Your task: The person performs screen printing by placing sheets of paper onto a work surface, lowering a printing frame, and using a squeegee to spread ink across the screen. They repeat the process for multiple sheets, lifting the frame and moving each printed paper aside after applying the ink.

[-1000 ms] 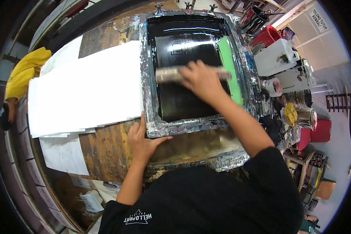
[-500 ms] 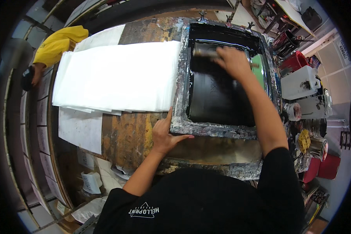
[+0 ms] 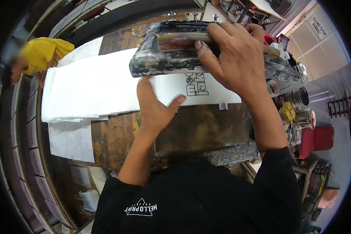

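A paint-crusted screen-printing frame (image 3: pixel 160 67) is tilted up, its near edge raised above the table. My right hand (image 3: pixel 238 58) is closed around the wooden-handled squeegee (image 3: pixel 175 40) at that raised edge; whether its fingers also grip the frame I cannot tell. Below lies a white bag or sheet (image 3: pixel 167 89) with black printed lettering, partly covered by the frame and my right hand. My left hand (image 3: pixel 156 105), somewhat blurred, rests over its near edge, thumb and fingers apart. Its fingertips reach just under the frame's left corner.
A stack of white sheets (image 3: pixel 85 85) covers the table's left side. Beyond it, a person in a yellow top (image 3: pixel 46 54) stands by the racks (image 3: pixel 37 156). Wing-nut clamps (image 3: pixel 171 15) stand at the far edge. Tins (image 3: pixel 296 96) and a yellow sponge (image 3: pixel 288 113) crowd the right.
The screen frame has gone from lying flat to tilted up, uncovering a black print. My right hand came toward me with the squeegee. My left hand left the frame's corner for the white piece.
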`<state>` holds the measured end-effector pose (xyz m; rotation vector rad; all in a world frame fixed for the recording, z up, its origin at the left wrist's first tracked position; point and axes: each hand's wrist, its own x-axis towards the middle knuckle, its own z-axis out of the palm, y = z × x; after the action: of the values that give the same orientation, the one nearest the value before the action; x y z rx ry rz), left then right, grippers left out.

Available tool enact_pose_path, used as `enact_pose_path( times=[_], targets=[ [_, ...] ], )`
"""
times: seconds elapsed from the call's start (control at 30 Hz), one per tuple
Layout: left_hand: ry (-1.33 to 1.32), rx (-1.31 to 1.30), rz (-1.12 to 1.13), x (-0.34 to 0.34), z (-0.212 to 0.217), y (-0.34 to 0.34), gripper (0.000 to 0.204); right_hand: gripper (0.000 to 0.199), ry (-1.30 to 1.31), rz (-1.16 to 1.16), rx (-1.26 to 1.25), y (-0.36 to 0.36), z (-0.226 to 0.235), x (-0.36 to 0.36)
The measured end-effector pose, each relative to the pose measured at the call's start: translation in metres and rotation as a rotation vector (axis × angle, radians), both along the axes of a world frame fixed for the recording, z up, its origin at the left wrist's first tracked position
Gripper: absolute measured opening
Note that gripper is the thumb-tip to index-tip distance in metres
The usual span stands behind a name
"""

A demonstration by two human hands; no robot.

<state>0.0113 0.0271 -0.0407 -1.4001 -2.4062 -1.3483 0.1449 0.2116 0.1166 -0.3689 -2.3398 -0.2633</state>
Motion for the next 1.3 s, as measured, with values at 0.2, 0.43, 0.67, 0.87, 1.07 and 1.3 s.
enact_pose_path(
  times=[0.2,0.43,0.67,0.87,1.07,1.3],
  targets=[
    [0.199,-0.618,-0.094,0.015,-0.034,0.000,0.125,0.037,0.017,-0.001,0.073,0.032,0.039,-0.025],
    [0.258,-0.051,-0.009,-0.026,-0.017,0.040,0.068,0.046,0.022,-0.022,-0.226,0.029,0.060,-0.045],
    [0.056,-0.449,0.465,-0.116,0.020,-0.062,0.053,0.051,-0.057,-0.094,-0.035,0.019,0.056,-0.029],
    [-0.541,0.156,-0.150,-0.070,0.020,-0.037,0.105,0.050,0.014,-0.032,-0.040,0.028,0.025,-0.022],
    [-0.607,0.006,-0.218,-0.009,-0.015,-0.048,0.113,0.039,-0.487,0.114,-0.248,-0.028,-0.097,0.052],
    [0.104,-0.252,-0.015,-0.006,-0.101,-0.067,0.118,0.050,-0.510,0.067,-0.522,-0.035,-0.211,0.046]
  ],
)
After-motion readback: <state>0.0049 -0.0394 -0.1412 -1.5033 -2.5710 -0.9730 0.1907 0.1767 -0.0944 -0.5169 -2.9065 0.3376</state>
